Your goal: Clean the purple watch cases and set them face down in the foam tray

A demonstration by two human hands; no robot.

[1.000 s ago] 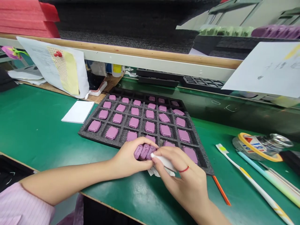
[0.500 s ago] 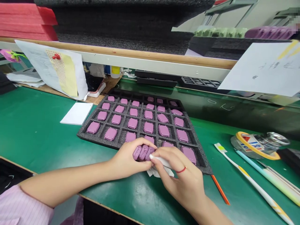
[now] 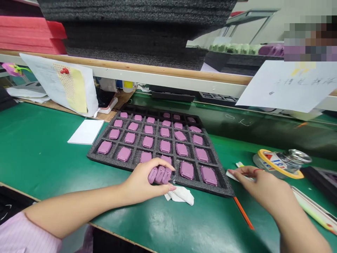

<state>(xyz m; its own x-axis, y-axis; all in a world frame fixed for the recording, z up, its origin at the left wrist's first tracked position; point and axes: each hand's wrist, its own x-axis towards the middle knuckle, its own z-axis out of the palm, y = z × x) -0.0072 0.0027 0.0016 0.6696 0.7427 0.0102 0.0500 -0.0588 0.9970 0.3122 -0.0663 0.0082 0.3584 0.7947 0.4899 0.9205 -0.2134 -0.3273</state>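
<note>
My left hand (image 3: 147,182) is closed on a short stack of purple plastic cases (image 3: 159,174), held on edge at the near rim of the black foam tray (image 3: 226,189). The tray's cells hold several more purple cases (image 3: 164,146) lying flat. A crumpled white cloth (image 3: 181,195) lies loose on the green mat just right of my left hand. Off to the right of the tray, my right hand (image 3: 263,188) has its fingers pinched on the head end of a white toothbrush (image 3: 233,175) on the mat.
An orange stick (image 3: 243,213) lies by the tray's near right corner. A round tin with a yellow lid (image 3: 279,163) and a pale green stick (image 3: 313,210) sit at the right. A white pad (image 3: 86,131) lies left of the tray. Papers hang from the shelf rail.
My right hand let go of the white cloth, which now lies on the mat, and moved right to the toothbrush. My left hand kept hold of the purple cases.
</note>
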